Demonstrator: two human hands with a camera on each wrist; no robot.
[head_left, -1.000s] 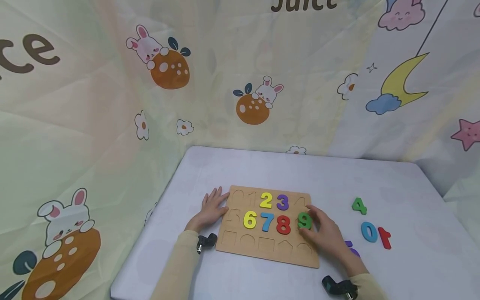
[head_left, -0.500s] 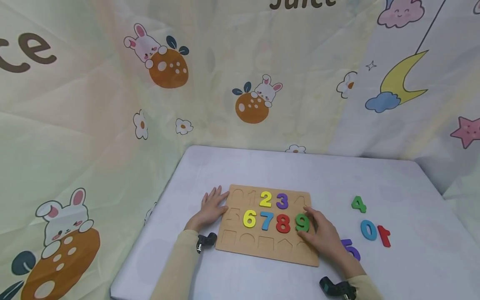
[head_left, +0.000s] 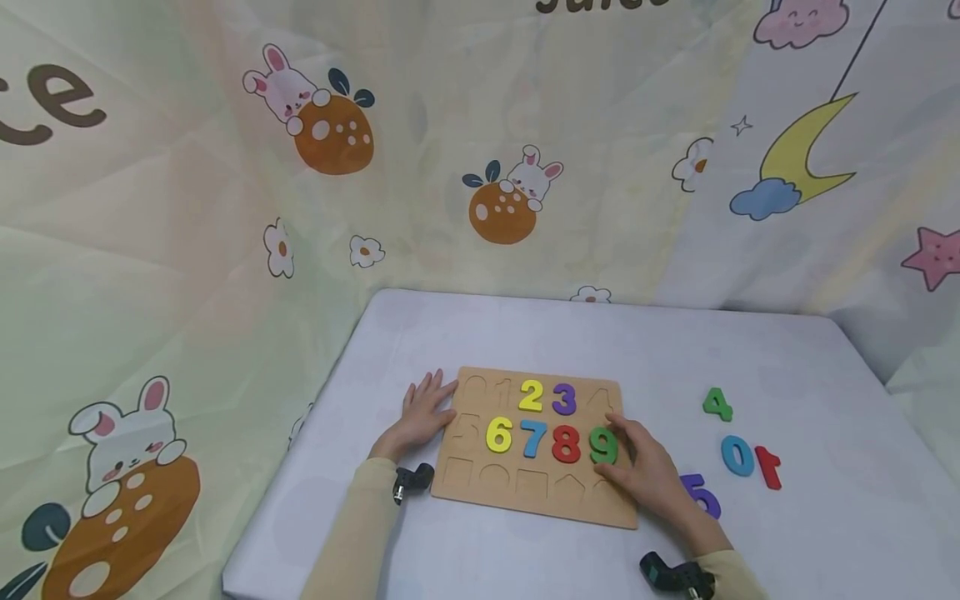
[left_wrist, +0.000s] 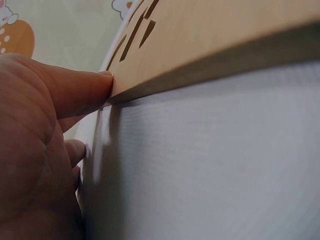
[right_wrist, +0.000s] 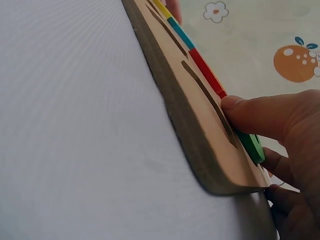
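Observation:
A wooden number puzzle board [head_left: 480,492] lies on the table, with yellow 2 [head_left: 531,396], purple 3 [head_left: 564,399], yellow 6 [head_left: 498,435], blue 7 [head_left: 533,438] and red 8 [head_left: 566,444] in it. At the board's right side, my right hand [head_left: 648,471] pinches the green number 9 [head_left: 603,446] between thumb and fingers. The 9 sits in the row beside the 8; in the right wrist view the thumb [right_wrist: 250,115] is against its near side. My left hand [head_left: 420,417] rests at the board's left edge, fingers spread, its thumb [left_wrist: 85,90] touching the corner edge.
Loose on the table to the right are a green 4 [head_left: 717,404], a blue 0 [head_left: 738,456], a red 1 [head_left: 768,467] and a purple 5 [head_left: 701,497] close beside the right wrist. A printed cloth [head_left: 420,125] hangs behind the white table [head_left: 675,350].
My right hand has shifted the green 9 slightly left, in line with the 8. More of the purple 5 shows beside the wrist. My left hand has stayed at the board's edge.

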